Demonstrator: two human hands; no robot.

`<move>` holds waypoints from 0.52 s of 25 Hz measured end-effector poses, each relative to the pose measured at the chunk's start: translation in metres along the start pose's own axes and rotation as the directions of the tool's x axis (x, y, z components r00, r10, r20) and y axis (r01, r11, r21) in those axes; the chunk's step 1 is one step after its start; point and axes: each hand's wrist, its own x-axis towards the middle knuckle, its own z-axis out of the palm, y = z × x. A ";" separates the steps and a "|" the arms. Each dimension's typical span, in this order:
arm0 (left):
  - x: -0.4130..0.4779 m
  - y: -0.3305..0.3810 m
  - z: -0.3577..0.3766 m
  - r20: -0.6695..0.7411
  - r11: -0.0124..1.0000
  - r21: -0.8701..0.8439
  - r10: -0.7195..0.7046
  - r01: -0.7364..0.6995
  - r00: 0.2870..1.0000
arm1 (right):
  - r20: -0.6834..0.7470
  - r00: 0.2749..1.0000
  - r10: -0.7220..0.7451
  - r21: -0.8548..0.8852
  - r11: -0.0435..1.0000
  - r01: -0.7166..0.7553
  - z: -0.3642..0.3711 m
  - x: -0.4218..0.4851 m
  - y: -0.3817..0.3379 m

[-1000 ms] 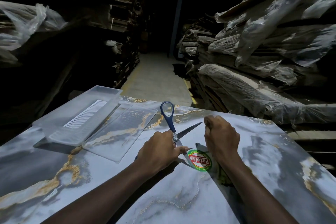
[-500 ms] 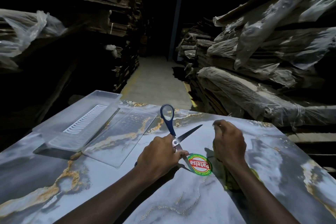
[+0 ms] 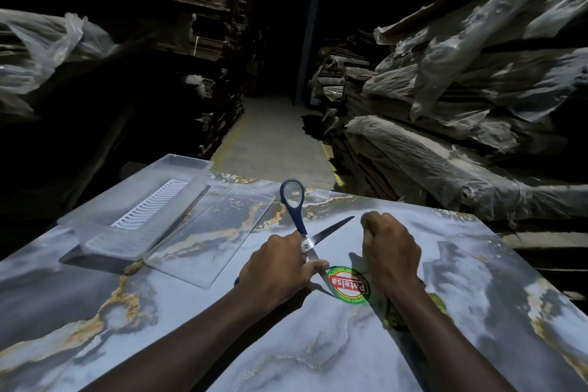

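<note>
Hardly anything had moved in the last second. The right hand [image 3: 391,251] had drifted only a touch along the packet, and the scissors [image 3: 305,243] stayed spread just as wide.

From where I stood, the left hand [image 3: 276,267] was wrapped round the scissors low down, near the pivot. One blue handle loop stuck up free, pointing away from the person. The right hand was clenched on the far end of the packet [image 3: 437,305], pulling it flat on the counter [image 3: 159,344].

The packet lay lengthwise under the right forearm, its long axis running from the person's side out toward the fist. Its round red-and-green label [image 3: 349,286] faced up just beside the left hand's fingertips. The scissors sat to the left of it, their mouth opening rightward. One blade aimed out past the right fist, while the other slanted back to touch the label's left edge.

To my eye, the cut would have to go across the packet, somewhere between the label and the fist. The left hand was the nearer one and would only need to push the blades to the right. I couldn't tell whether any plastic was already between them.

Off to the left stood a clear tray [image 3: 105,232] with a flat clear lid [image 3: 216,232] beside it.
</note>
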 end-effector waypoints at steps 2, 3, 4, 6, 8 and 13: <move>0.002 0.000 0.001 0.007 1.000 -0.016 -0.008 0.009 1.000 | -0.088 0.995 0.037 0.209 0.978 -0.018 -0.005 0.000 -0.001; 0.003 -0.001 0.001 0.012 1.000 -0.021 -0.013 0.014 1.000 | -0.145 0.989 -0.020 0.258 0.965 0.058 -0.008 -0.001 -0.005; 0.003 -0.001 0.002 0.013 1.000 -0.022 -0.018 0.018 1.000 | -0.189 0.973 -0.129 0.247 0.953 0.175 -0.011 -0.003 -0.012; 0.002 -0.001 0.002 0.003 0.999 -0.009 -0.030 0.030 1.000 | -0.158 0.908 -0.387 0.098 0.909 0.405 -0.013 -0.009 -0.027; 0.002 -0.002 0.002 -0.003 1.000 0.002 -0.030 0.030 1.000 | -0.055 0.890 -0.452 -0.027 0.892 0.451 -0.007 -0.013 -0.033; -0.002 -0.001 -0.003 -0.032 0.999 0.006 0.046 -0.046 0.998 | 0.052 0.998 0.022 -0.013 1.000 -0.021 0.002 -0.002 -0.007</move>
